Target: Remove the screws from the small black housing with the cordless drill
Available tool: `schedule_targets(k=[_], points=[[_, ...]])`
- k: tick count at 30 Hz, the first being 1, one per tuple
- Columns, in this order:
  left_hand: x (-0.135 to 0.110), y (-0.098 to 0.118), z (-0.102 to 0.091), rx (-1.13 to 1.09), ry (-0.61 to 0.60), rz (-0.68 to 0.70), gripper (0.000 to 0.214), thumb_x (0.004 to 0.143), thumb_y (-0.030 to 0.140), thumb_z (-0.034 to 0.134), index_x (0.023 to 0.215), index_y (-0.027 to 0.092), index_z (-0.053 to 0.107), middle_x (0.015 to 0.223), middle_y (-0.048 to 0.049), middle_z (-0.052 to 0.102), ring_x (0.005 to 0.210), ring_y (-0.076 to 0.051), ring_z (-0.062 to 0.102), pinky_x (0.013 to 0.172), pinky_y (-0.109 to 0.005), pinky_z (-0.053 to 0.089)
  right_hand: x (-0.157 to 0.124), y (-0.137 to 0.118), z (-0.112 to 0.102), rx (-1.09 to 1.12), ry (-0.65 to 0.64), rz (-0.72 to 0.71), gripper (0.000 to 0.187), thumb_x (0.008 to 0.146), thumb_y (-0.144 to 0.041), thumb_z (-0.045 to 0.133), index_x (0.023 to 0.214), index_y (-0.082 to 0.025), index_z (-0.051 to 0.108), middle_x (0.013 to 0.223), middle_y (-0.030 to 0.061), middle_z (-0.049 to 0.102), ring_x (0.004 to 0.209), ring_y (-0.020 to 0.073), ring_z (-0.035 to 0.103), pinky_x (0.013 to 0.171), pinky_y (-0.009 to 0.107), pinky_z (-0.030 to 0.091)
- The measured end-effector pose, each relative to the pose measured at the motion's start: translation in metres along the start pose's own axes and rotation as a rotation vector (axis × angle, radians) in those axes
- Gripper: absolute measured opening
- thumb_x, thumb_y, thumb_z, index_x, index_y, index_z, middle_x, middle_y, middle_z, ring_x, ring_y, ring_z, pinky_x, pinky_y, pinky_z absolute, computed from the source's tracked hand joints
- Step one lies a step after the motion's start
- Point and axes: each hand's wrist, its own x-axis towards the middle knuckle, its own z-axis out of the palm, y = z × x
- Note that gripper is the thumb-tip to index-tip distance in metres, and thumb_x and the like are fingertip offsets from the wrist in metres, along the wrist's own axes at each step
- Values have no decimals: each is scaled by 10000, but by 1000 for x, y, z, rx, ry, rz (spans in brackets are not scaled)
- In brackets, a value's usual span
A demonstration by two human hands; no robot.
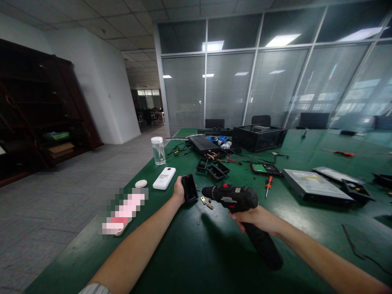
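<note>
My left hand (179,190) is closed around a small black plastic box (190,188), which it holds upright over the table. In my right hand (249,216) is a black cordless drill (235,197), its fingers wrapped round the handle. The drill points left, and its bit tip is close to the side of the black box; whether they touch I cannot tell. Below the bit lie several small brass-coloured pieces (210,206) on the green table (196,253). Beyond the box sit a few black open plastic frames (217,170).
To the left are a white power bank (164,178), a round white case (141,183), a pixelated pink item (125,214) and a clear bottle (158,152). At right lie an orange screwdriver (268,187), an optical drive (317,186) and a hard drive (266,168). A black computer case (260,138) stands behind.
</note>
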Motion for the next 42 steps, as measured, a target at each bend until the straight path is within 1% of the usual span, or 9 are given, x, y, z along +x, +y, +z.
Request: schedule_targets(k=[7,10,14,19,24,33,39,42], points=[[-1,1,0,-11,3,-8,387,826,423,367,720,131,598,585,-92,615,532,-230,620,522,-346,501,1,1,-1,-4,-6,-5,253,759,-377,639,788,-132,580,561,-8,552,510,120,487,531,262,385],[-1,0,0,-6,-2,1,378,826,417,366,709,137,591,576,-85,612,523,-226,618,519,-341,500,1,2,-2,-11,-6,13,251,763,-370,631,800,-126,584,548,-7,560,502,117,483,523,260,375],[0,0,1,-16,24,-16,376,827,421,372,740,132,598,580,-76,613,520,-218,620,508,-326,495,1,4,-3,-34,8,27,247,760,-352,634,814,-115,593,522,-9,573,489,112,481,523,255,355],[-1,0,1,-24,31,-16,366,825,416,379,754,131,599,574,-72,609,518,-219,619,502,-325,492,1,5,-3,1,-5,-12,237,765,-347,636,833,-123,598,530,-14,567,498,119,489,527,259,363],[-1,1,1,4,21,9,358,817,415,379,745,135,590,585,-78,613,524,-225,621,514,-336,496,2,4,-3,13,-4,3,240,753,-339,650,839,-120,606,523,-12,577,498,125,504,537,262,373],[0,1,0,41,-13,9,403,828,433,343,738,130,593,586,-96,616,520,-228,618,515,-344,498,2,5,-3,-3,-1,12,208,771,-310,631,836,-115,595,533,-7,588,500,119,503,536,256,366],[3,0,-2,9,-1,5,373,816,422,363,721,139,587,575,-89,609,515,-237,618,506,-353,496,1,4,-2,-8,14,9,240,763,-357,635,797,-121,603,531,-3,583,492,119,497,516,254,359],[4,0,-2,2,-7,-1,372,813,418,370,712,135,589,575,-93,610,520,-237,619,503,-346,494,2,4,-2,-3,1,31,266,752,-384,645,778,-122,609,535,-1,582,499,125,506,519,256,368]])
